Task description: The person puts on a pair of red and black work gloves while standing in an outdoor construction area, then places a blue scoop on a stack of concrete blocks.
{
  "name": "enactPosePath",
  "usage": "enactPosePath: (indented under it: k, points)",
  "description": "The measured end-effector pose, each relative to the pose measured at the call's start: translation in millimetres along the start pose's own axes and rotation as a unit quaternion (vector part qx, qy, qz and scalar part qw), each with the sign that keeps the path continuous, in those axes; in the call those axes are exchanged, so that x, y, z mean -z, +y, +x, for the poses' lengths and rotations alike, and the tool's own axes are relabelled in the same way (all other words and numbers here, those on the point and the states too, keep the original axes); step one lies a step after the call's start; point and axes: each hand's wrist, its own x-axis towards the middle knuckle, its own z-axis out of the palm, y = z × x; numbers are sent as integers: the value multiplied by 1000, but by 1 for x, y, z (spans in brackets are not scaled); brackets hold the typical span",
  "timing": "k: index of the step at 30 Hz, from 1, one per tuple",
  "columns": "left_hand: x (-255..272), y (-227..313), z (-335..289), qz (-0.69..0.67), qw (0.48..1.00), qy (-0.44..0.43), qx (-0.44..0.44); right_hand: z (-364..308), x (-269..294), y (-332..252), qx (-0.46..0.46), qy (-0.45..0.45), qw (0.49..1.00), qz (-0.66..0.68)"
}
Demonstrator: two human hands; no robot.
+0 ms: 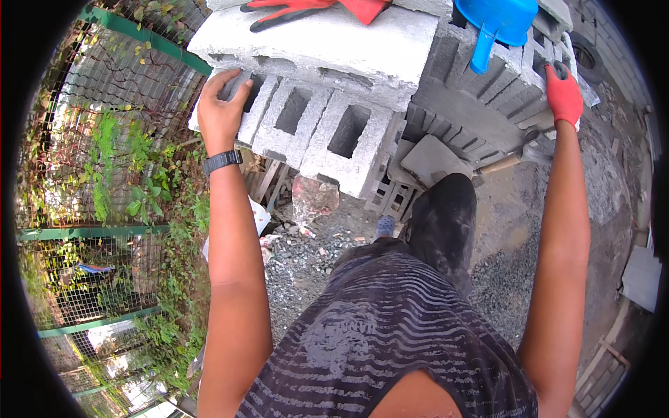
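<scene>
My left hand, bare and with a dark watch on the wrist, rests on the left end of a row of grey hollow concrete blocks. Its thumb and fingers are apart beside a block's hole. Far to the right, my right hand wears a red glove with dark fingertips, its fingers curled over the outer edge of another hollow concrete block. A whitish block lies across the left row, and a red and black glove lies on top of it.
A blue plastic dipper sits on the right-hand blocks. Below them are a wooden-handled tool and a flat grey slab. A green-framed mesh fence with vines runs along the left. Gravel covers the ground; a tyre lies far right.
</scene>
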Motion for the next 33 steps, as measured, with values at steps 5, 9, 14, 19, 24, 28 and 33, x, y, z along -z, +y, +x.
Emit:
enactPosePath:
  k: [5,9,14,19,24,28,33]
  points:
    - [1,-5,-1,-24,999,-23,11,-3,0,-7,-12,-16,1000,-6]
    - [0,-5,-3,20,1000,-20,4,-9,-2,-9,-9,2,1000,-7]
    - [1,-3,-1,16,999,-28,12,-12,1,-9,-2,8,1000,-10]
    - [-2,-5,-1,5,999,-37,16,-13,9,-8,21,-20,1000,12]
    - [-1,-5,-1,6,999,-27,40,-9,12,0,97,-73,992,39]
    - [-2,-6,1,4,999,-28,40,-1,6,12,115,-100,987,46]
    - [-2,-6,-1,6,999,-28,44,-3,8,11,128,-111,985,39]
